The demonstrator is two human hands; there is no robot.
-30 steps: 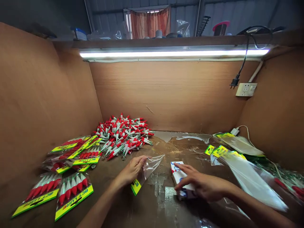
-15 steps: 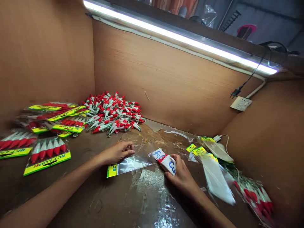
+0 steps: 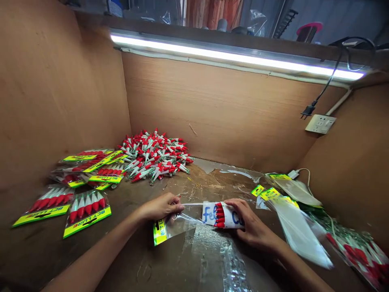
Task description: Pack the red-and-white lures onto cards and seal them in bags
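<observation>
My left hand (image 3: 165, 207) pinches the top edge of a clear plastic bag (image 3: 182, 226) with a yellow-green BCT LURE header. My right hand (image 3: 249, 219) is closed around a white holder (image 3: 209, 213) with blue handwriting, partly covered by my fingers. Several red-tipped lures (image 3: 219, 215) show in a row across the holder. The holder's left end meets the bag's right side; whether it is inside the bag I cannot tell.
A heap of loose red-and-white lures (image 3: 158, 154) lies against the back wall. Filled packs (image 3: 88, 207) are stacked on the left. Unfilled bags (image 3: 300, 227) lie on the right, with more lures (image 3: 358, 255) beyond. A plug (image 3: 308, 110) hangs near a socket (image 3: 320, 123).
My right hand has turned the holder level, with its left end now against the bag. My left hand now pinches the bag's edge and stretches it upward. The camera view has shifted.
</observation>
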